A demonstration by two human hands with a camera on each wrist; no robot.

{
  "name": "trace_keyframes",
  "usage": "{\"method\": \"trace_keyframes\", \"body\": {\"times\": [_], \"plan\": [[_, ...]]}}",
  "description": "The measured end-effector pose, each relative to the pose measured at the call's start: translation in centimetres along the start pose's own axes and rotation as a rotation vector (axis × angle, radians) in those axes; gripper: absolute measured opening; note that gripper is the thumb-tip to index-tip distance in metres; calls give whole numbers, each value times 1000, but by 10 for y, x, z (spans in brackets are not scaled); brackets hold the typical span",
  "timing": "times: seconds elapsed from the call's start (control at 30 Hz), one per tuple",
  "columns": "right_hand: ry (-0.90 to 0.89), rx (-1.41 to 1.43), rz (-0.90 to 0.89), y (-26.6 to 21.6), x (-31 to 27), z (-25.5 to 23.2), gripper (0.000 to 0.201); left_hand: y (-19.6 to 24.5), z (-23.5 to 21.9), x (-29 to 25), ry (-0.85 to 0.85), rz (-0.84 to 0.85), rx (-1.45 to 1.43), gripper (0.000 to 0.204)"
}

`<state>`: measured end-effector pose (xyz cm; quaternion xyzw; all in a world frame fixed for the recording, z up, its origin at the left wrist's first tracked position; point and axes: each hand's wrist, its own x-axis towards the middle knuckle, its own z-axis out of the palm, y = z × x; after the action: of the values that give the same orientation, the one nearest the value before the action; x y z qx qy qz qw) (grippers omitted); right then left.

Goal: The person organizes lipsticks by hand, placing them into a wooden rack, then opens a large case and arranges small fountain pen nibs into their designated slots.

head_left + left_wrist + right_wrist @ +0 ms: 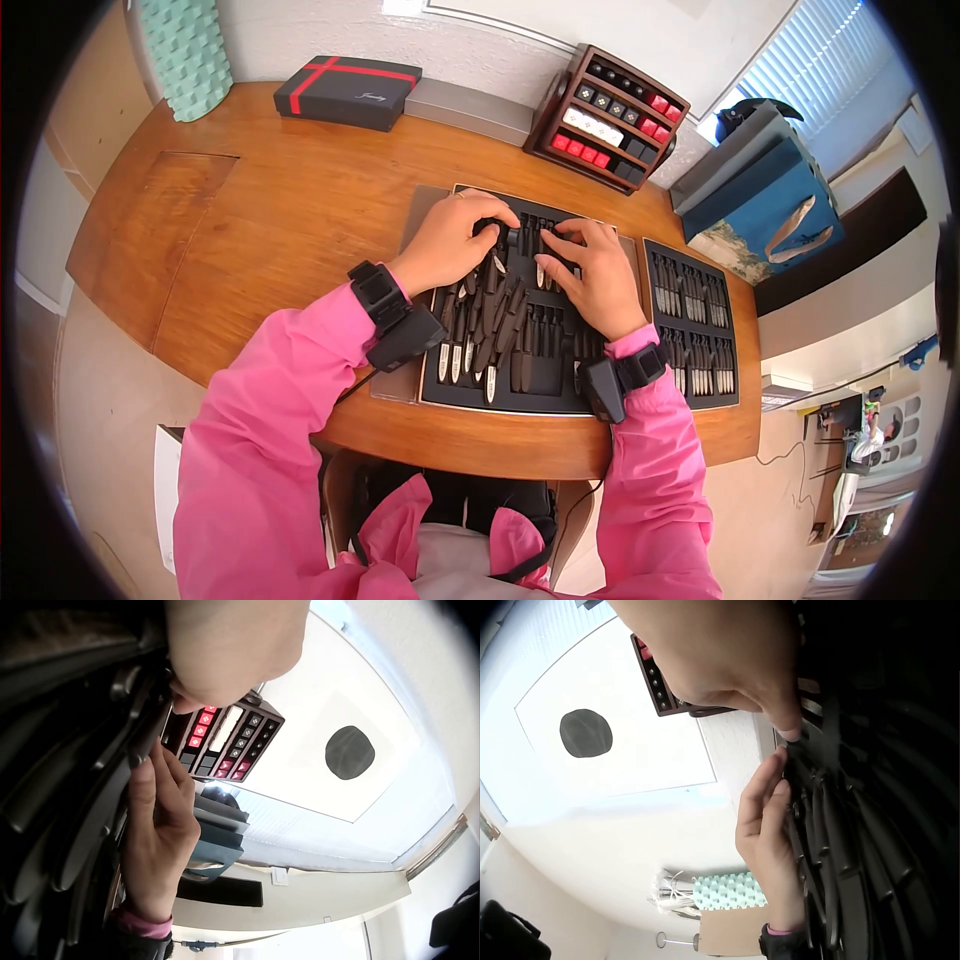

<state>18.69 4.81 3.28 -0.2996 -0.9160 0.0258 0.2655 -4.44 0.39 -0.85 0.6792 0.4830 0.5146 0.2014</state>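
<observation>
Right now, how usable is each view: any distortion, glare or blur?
Head view: strong fisheye bend with dark corners, yet the knife tray and both hands, left hand and right hand, are sharp. Left wrist view: bright window glare, near knives dark and soft. Right wrist view: pale washed-out wall, knives nearly black, close hand blurred.

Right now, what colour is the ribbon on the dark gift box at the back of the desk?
Red, crossed over the dark gift box; the head view shows it best.

Both pink-sleeved arms reach forward, the left hand and right hand lying palm-down near each other, fingers curled downward, wrists strapped.
</observation>
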Motion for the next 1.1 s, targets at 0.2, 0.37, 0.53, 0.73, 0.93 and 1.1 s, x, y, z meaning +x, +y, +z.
{"method": "trace_keyframes", "body": {"times": [0.2,0.37,0.53,0.73,0.93,1.1], "plan": [[-61,-26,-16,-4,-2,-3,32,3,-3,1,-60,-77,41,25],[-104,-70,-50,-2,-2,-5,34,5,-4,1,-63,-73,31,24],[-103,-107,-75,-1,-1,-6,35,3,-4,2,-60,-64,44,24],[-115,-280,-111,-7,-3,0,34,0,-2,2,-43,-3,51,24],[-87,-56,-7,-4,-7,5,36,-2,0,2,-7,21,23,22],[86,181,43,-12,-6,1,34,-3,0,3,15,58,-6,21]]}}
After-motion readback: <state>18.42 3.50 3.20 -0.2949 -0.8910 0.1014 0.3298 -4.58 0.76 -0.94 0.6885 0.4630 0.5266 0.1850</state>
